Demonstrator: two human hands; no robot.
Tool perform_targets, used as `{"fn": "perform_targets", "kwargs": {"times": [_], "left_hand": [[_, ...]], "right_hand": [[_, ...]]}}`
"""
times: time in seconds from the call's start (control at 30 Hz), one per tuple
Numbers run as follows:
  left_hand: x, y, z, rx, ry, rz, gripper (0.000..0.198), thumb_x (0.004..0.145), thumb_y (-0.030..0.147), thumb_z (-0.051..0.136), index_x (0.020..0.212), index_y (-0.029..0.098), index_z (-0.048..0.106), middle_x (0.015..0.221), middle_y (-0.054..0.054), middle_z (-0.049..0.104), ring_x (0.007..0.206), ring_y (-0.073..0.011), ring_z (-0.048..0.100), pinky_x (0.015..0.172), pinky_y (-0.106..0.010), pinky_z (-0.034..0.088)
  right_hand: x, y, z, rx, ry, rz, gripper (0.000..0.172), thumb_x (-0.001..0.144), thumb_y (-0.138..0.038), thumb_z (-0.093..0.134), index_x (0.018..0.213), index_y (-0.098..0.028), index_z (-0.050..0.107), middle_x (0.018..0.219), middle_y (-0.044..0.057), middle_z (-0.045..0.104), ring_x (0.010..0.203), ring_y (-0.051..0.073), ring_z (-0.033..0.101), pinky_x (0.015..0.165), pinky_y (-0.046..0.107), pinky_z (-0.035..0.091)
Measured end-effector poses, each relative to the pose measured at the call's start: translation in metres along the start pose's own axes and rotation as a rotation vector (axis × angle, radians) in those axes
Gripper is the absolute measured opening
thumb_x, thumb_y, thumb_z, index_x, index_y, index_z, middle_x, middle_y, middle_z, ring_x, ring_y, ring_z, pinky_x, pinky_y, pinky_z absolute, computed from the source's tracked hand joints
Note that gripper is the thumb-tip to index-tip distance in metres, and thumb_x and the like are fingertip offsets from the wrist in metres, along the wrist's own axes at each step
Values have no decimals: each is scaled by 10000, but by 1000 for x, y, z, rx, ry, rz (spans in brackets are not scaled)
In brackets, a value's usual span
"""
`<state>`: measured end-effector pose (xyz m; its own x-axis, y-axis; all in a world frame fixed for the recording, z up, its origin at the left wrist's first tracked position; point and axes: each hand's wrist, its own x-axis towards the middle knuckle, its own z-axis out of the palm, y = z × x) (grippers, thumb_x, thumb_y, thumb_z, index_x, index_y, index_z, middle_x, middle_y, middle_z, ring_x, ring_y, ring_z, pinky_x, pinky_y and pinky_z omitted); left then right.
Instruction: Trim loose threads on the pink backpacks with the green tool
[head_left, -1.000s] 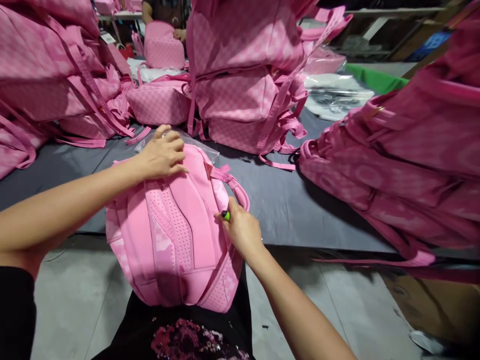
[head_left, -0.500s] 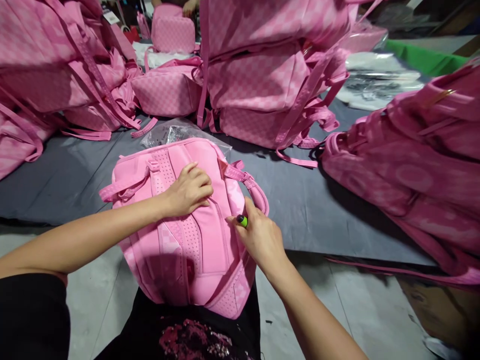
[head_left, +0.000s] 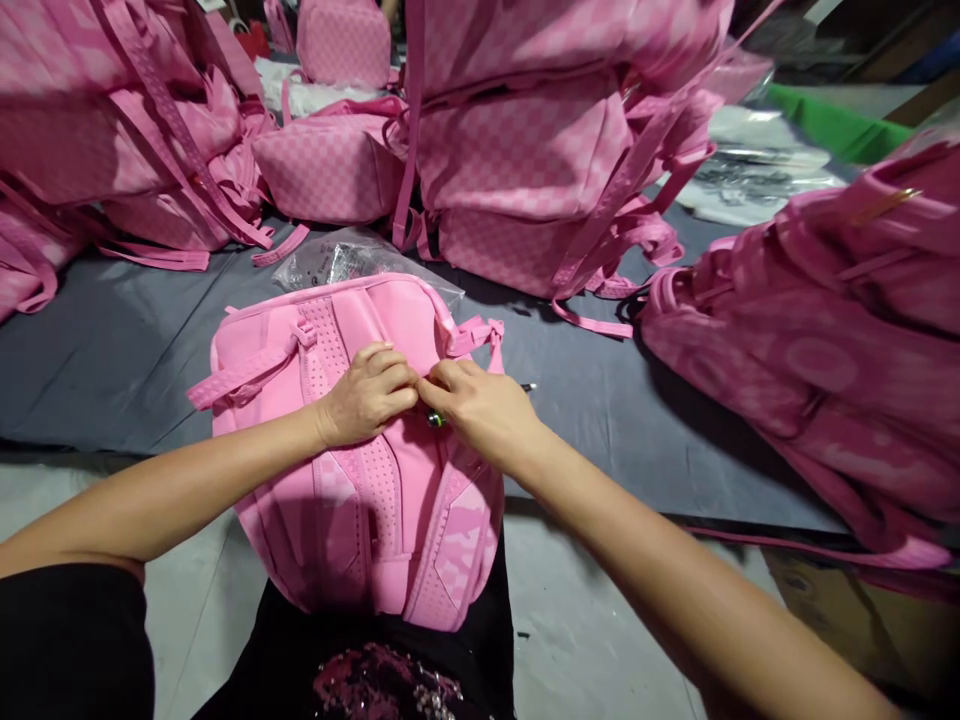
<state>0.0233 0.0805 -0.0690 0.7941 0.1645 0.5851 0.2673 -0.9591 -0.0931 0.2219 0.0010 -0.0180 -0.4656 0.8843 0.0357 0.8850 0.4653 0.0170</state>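
A pink backpack (head_left: pixel 360 500) lies back-side up, half on my lap and half on the dark grey table (head_left: pixel 112 350). My left hand (head_left: pixel 367 393) rests on its padded back panel with the fingers curled and pinched together. My right hand (head_left: pixel 480 408) meets it at the panel's middle, closed round a small green-tipped tool (head_left: pixel 435 419). The two sets of fingertips touch. What the left fingers pinch is too small to make out. A clear plastic bag (head_left: pixel 352 258) lies under the backpack's top end.
Piles of pink checkered backpacks (head_left: pixel 525 150) stand at the back and far left (head_left: pixel 90 130). More pink backpacks (head_left: pixel 825 330) slope along the right edge. Plastic wrappers (head_left: pixel 757 175) and a green sheet (head_left: pixel 840 118) lie at the back right. Grey floor shows below the table.
My left hand slid from the backpack's top end down to its middle. My right hand moved left from the side strap with the tool and now meets the left hand.
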Motion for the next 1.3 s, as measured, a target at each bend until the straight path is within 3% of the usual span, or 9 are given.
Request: {"fn": "perform_targets", "kwargs": {"times": [0.17,0.53,0.6,0.67,0.73,0.9,1.03,1.17,1.3], "left_hand": [[-5,-3,7,-82,-36,-19,186,957,226,506,857,212,662,955,-41,693,1041,-202,521,1055,-424,379],[-1,-12,-5,-161,-87,56,186,974,289,510,944,180,658,966,-67,671,984,-189,583,1074,-417,429],[-1,-25,-12,-110,22,-78,246,985,357,495,1052,172,642,1079,-101,675,1080,-218,583,1086,-447,419],[-2,-43,-18,17,155,-411,393,978,458,495,1210,157,593,1242,-146,638,1218,-274,538,1101,-507,388],[-4,-60,-20,111,133,-715,492,968,524,485,1267,143,574,1256,-164,638,1217,-311,546,1059,-525,402],[-8,-77,-15,135,-50,-806,573,918,597,519,1181,105,653,1096,-160,706,1023,-328,623,933,-487,450],[-11,-75,-16,109,-44,-785,615,925,608,485,1249,106,631,1168,-168,689,1099,-339,600,988,-497,422],[-13,-76,-24,81,-54,-816,612,937,594,463,1300,120,594,1249,-180,654,1177,-352,574,1037,-521,398],[-8,-53,-26,113,-5,-590,525,937,481,533,1369,183,522,1474,-151,498,1397,-350,399,1173,-606,247]], "right_hand": [[26,15,-3,-5,-173,-141,187,1011,-171,515,1084,-189,686,1069,71,647,836,166,592,592,280,327],[24,17,8,-247,-93,-333,192,1026,-177,477,1001,-129,661,999,118,624,931,230,532,657,303,399],[24,19,10,-302,-94,-368,189,1020,-162,471,999,-123,655,1001,123,614,934,237,529,653,312,401],[23,21,13,-330,-114,-393,199,1023,-162,458,1005,-119,651,1004,125,608,926,237,528,640,317,394],[21,25,15,-333,-147,-400,222,1035,-177,434,1028,-116,647,1003,125,608,918,235,525,638,320,388],[27,25,8,-329,-210,-305,277,1033,-148,386,1055,-111,659,990,144,616,903,245,516,626,326,365],[81,6,-10,-320,-22,-77,378,1052,-158,284,1110,-105,653,1032,174,615,997,283,523,651,331,398],[131,4,-22,-178,167,58,304,1022,-127,356,1072,-91,654,1126,194,623,1062,287,549,703,335,475],[97,4,-28,224,595,152,258,1041,-334,460,1007,-156,644,1041,106,663,968,224,621,768,333,524]]}}
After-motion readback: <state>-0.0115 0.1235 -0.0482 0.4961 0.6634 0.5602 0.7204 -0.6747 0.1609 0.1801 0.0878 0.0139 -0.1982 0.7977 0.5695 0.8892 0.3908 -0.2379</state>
